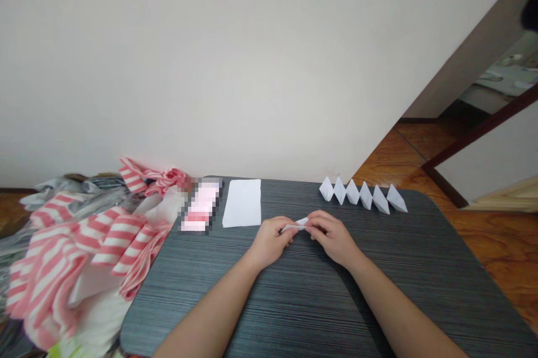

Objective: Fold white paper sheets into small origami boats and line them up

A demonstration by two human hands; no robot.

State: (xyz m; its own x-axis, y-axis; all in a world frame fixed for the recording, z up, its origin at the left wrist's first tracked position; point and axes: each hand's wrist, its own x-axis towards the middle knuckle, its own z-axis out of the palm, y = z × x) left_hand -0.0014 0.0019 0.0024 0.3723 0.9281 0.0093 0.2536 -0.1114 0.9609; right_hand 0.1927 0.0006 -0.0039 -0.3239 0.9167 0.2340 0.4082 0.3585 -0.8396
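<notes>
Folded paper (300, 223): lying between both hands, right of the paper stack (242, 203), looking thin and pointed.
Left hand (271, 240): pinching its left end.
Right hand (333, 235): gripping its right end.
Folding: seemingly pressing a crease; the next move is probably calling for even finger pressure.
Paper shapes (366, 196): lining up farther right of the stack, six white, crisp, angular pieces.
Tabletop (290, 307): showing dark, streaky grain beneath the stack.

Table (302, 302) (dark): pixelated panel (202, 204), paper stack (242, 203), folded papers (365, 196).
</notes>
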